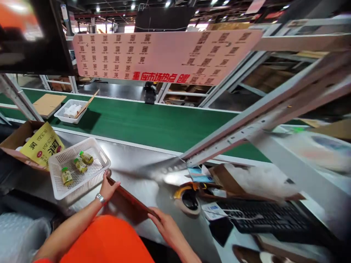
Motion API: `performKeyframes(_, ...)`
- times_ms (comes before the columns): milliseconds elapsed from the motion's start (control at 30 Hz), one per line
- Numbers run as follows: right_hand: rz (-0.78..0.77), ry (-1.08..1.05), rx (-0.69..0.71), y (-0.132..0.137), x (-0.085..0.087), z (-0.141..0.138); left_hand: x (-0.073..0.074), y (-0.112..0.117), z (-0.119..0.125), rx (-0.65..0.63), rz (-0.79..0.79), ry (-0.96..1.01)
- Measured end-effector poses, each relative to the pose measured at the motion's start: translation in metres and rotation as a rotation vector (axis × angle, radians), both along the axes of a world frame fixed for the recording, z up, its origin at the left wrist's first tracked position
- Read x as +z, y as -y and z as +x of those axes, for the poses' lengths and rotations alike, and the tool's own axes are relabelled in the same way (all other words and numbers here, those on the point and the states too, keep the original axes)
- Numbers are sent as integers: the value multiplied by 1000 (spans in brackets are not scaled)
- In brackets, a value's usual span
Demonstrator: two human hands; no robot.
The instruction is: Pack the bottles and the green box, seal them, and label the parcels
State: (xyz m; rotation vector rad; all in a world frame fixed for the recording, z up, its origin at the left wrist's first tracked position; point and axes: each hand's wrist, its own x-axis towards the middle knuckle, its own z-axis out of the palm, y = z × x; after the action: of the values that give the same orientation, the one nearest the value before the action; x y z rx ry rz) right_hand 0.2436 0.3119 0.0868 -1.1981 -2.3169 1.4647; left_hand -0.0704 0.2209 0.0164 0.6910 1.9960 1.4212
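Hands [108,188] [167,226] at cardboard sheet [131,199] edges

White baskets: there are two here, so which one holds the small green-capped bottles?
The near basket on the steel table, beside the left hand, holds three small bottles. The far basket on the green belt holds white rolls instead.

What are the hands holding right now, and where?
A flat brown cardboard sheet, edge-on: left hand at its far end, right hand at its near end.
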Motion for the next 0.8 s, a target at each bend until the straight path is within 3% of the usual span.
performKeyframes(100,-98,-24,-244,7,-13,6,5,-8,3,38,-2,95)
performKeyframes(200,-201,-129,-455,19,-23,0,8,-5,1,-4,2,97)
performKeyframes(300,-284,-275,-667,24,-26,-17,11,1,-3,-51,11,65)
performKeyframes(400,-267,-365,-816,15,-23,-33,15,7,-11,-88,28,56)
performKeyframes(600,-168,-458,-855,9,-9,-59,38,18,-23,-178,5,0)
performKeyframes(700,-272,-472,-735,27,-3,-79,54,21,-19,-260,31,-48)
performKeyframes(800,-353,-533,-607,35,1,-89,69,27,-23,-200,-40,-113)
